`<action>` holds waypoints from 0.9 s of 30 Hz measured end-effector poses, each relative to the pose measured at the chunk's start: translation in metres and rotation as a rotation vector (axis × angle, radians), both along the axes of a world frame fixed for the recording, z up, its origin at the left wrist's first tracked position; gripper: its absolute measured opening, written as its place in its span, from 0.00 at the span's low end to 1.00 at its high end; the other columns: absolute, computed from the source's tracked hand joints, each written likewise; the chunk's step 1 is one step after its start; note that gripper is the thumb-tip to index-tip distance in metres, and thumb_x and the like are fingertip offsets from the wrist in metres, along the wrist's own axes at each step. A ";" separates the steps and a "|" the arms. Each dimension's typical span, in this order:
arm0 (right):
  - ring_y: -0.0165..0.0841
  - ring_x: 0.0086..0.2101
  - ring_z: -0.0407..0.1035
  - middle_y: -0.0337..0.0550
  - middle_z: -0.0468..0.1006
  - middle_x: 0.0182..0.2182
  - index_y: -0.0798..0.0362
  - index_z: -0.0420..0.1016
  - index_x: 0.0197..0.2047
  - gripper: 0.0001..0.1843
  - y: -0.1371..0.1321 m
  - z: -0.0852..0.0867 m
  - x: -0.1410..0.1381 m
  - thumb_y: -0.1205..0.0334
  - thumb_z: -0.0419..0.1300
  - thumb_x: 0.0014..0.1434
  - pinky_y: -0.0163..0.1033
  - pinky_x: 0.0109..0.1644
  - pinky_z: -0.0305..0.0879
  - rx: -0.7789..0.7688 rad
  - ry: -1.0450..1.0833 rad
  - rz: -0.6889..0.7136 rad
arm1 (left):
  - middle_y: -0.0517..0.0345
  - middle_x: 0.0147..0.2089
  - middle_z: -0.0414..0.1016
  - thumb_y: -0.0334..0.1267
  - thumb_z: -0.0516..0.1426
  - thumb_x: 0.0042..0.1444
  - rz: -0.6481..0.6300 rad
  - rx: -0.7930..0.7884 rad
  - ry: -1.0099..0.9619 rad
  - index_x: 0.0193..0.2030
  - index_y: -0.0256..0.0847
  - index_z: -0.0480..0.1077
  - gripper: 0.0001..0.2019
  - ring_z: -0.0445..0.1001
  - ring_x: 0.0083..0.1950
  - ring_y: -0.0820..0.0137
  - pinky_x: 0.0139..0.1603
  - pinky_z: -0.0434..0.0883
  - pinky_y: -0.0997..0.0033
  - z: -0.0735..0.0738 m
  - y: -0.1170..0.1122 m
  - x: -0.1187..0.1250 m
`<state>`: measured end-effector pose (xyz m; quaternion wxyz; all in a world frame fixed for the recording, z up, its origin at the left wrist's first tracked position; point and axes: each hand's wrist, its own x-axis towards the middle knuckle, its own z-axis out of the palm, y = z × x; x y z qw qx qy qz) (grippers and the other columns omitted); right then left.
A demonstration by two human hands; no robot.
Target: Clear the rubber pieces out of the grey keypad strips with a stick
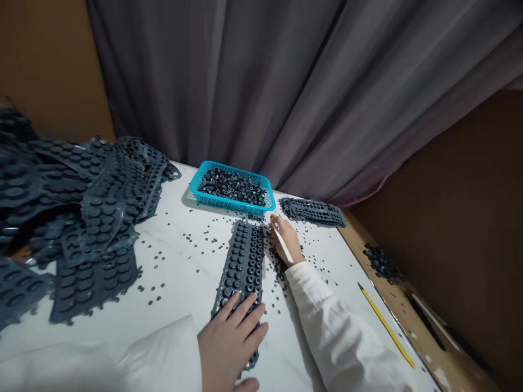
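Studded strip [242,264] lies under the left fingers [245,308].

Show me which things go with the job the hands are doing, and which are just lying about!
Part of the job, it seems:
left hand, flat on the studded strip
right hand, holding the white stick
blue basket of small dark pieces
heap of studded sheets

Probably just lying about:
yellow pencil-like stick
slim black rod, far right

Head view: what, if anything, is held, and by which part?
The right hand holds a white stick near its far end; the left hand rests on the dark strip.
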<state>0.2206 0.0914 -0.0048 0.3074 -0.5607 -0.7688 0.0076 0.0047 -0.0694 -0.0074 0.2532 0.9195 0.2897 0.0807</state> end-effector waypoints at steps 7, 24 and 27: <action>0.44 0.47 0.69 0.56 0.73 0.50 0.54 0.70 0.40 0.14 -0.038 0.006 0.022 0.55 0.50 0.62 0.53 0.51 0.65 0.054 0.102 -0.082 | 0.58 0.69 0.50 0.43 0.56 0.53 0.260 -0.151 -0.168 0.61 0.49 0.59 0.27 0.45 0.69 0.54 0.66 0.47 0.46 0.025 -0.002 -0.010; 0.44 0.54 0.65 0.53 0.74 0.51 0.51 0.68 0.32 0.09 -0.154 0.014 0.001 0.56 0.56 0.58 0.55 0.56 0.59 -0.170 0.666 -0.015 | 0.52 0.47 0.70 0.40 0.56 0.60 0.720 -1.065 -0.409 0.49 0.36 0.67 0.13 0.73 0.43 0.67 0.41 0.72 0.61 0.027 0.082 -0.007; 0.44 0.54 0.65 0.52 0.75 0.49 0.51 0.69 0.31 0.08 -0.157 0.015 -0.003 0.56 0.56 0.58 0.55 0.55 0.59 -0.191 0.741 0.023 | 0.52 0.47 0.70 0.41 0.55 0.61 0.680 -1.076 -0.522 0.49 0.36 0.66 0.14 0.73 0.43 0.67 0.42 0.72 0.61 0.027 0.077 -0.002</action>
